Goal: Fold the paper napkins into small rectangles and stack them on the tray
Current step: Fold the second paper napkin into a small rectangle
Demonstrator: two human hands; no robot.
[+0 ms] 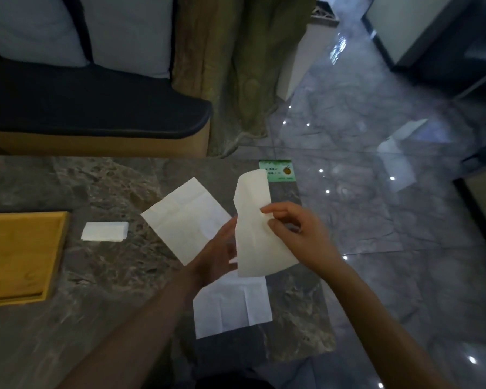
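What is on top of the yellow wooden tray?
Nothing shows on the yellow wooden tray; its left part runs out of view, so that part cannot be checked. The small folded white napkin lies beside it on the grey marble table, not on it.

Two bare forearms, left hand (pixel 216 254) and right hand (pixel 300 234) — no sleeves, rings or watch visible.

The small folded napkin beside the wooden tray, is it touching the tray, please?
Apart. The head view shows bare marble tabletop between the folded napkin and the tray.
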